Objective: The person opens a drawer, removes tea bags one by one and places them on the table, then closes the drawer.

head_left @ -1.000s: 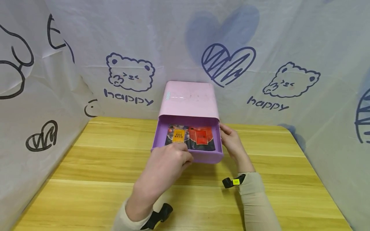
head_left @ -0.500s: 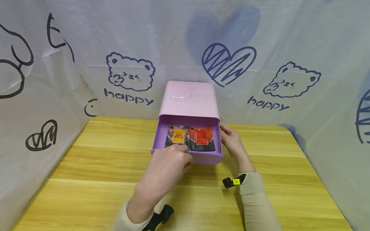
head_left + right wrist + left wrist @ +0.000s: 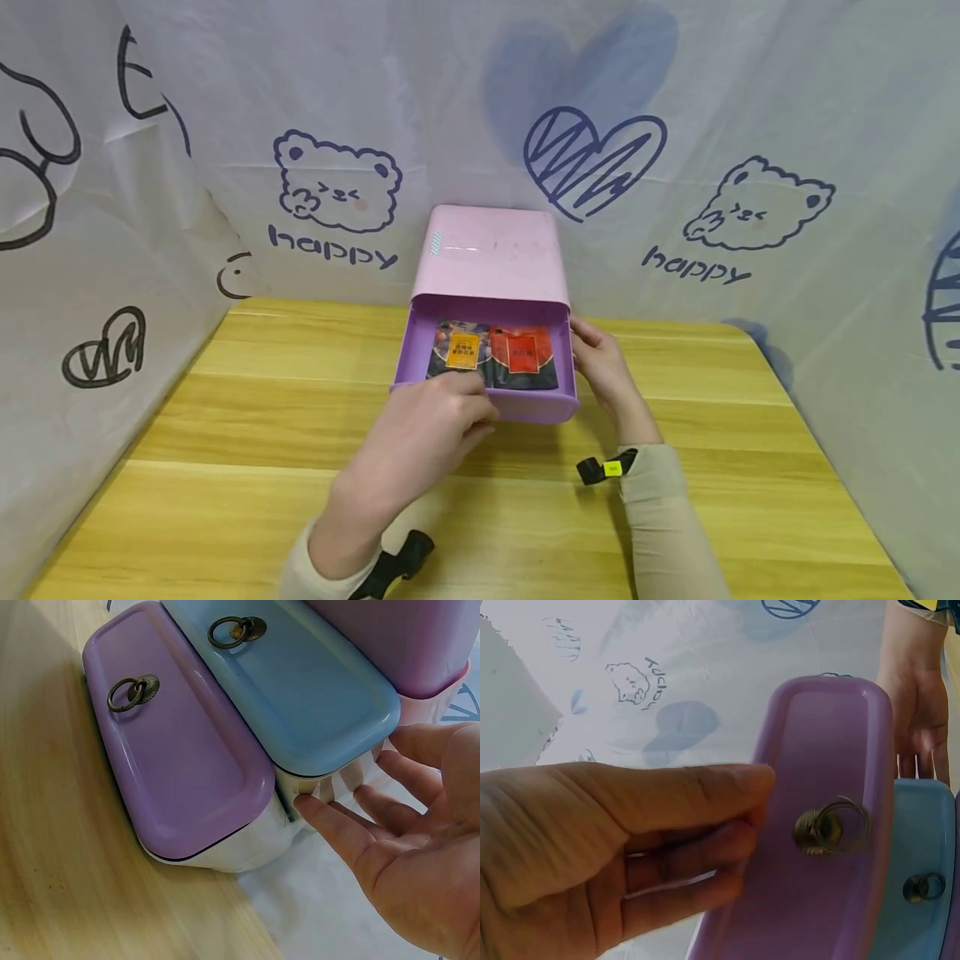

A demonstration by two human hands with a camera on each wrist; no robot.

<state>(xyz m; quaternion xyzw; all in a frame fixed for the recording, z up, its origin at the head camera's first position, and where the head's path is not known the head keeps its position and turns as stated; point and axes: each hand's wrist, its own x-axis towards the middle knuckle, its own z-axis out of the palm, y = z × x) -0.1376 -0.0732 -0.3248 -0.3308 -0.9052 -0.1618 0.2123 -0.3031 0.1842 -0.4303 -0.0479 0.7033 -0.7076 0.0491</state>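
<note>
A pink drawer cabinet (image 3: 493, 254) stands with its purple top drawer (image 3: 536, 407) pulled out. Inside lie two printed packets, one with a yellow label (image 3: 463, 352) and one with a red label (image 3: 522, 354). My left hand (image 3: 420, 433) is at the left part of the drawer front and hides a corner of the yellow-labelled packet. In the left wrist view its thumb and loosely bent fingers are beside the drawer's upper edge, apart from the brass ring pull (image 3: 829, 827); contact is unclear. My right hand (image 3: 606, 375) rests straight fingertips on the cabinet's right side.
Below the open drawer are a shut blue drawer (image 3: 300, 682) and a shut purple drawer (image 3: 180, 742), each with a ring pull. The cabinet stands at the back of a wooden table (image 3: 225, 467), against a white cloth (image 3: 465, 108) with drawn bears and hearts.
My left hand has drawn back slightly to the left, toward me. The drawer, the packets and my right hand look unmoved.
</note>
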